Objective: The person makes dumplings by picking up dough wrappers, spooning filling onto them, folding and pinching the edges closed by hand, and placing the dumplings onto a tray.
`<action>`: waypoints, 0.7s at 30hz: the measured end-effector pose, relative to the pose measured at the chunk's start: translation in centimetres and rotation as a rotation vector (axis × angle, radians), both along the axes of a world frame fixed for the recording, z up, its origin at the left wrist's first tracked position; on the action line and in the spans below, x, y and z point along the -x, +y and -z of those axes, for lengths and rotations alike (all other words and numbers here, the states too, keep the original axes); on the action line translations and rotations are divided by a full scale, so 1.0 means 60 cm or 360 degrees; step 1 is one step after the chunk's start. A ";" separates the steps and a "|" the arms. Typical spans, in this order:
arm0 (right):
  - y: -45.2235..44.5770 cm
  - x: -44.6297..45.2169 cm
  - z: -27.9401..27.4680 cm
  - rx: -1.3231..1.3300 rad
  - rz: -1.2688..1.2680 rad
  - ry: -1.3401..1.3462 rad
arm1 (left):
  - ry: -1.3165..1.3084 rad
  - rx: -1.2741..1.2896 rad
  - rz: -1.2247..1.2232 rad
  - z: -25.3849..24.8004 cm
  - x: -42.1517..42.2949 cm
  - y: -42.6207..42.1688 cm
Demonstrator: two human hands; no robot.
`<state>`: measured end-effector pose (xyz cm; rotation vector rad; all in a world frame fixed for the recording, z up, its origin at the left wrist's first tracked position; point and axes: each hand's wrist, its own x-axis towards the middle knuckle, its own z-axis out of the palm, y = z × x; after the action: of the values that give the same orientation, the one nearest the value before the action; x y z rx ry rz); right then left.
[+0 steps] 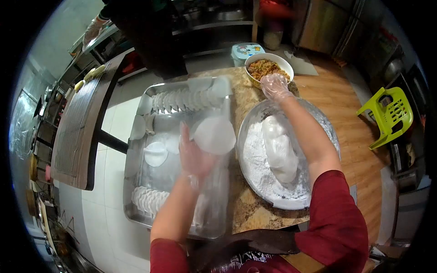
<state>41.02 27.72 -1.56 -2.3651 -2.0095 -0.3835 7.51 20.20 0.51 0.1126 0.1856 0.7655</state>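
My left hand (196, 157), in a thin clear glove and blurred by motion, holds a round white dumpling wrapper (215, 136) above the metal tray (129, 182). One finger points away from me beside the wrapper. At the near rim of a white bowl (285, 64), my gloved right hand (275, 87) reaches into the chopped filling (264, 69). Its fingers are bunched, and what is between them is hidden. Folded dumplings (182, 101) stand in a row at the tray's far end, with more at its near end. Another wrapper (155, 154) lies flat on the tray.
Beneath my right forearm, a wide flour-dusted basin (246, 177) holds a plastic-wrapped white lump (280, 150). A blue-lidded box (247, 49) is behind the bowl. A dark table (75, 150) stands left, a green chair (389, 111) right. A person in dark clothes (143, 36) stands at the back.
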 end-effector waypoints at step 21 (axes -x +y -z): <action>-0.069 -0.104 -0.105 0.0217 0.0183 -0.0077 | 0.0253 -0.0054 -0.0046 -0.017 -0.196 0.100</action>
<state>47.27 23.60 4.71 -2.5847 -1.9861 -0.3189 19.29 26.20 1.50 0.2036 0.3258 0.7891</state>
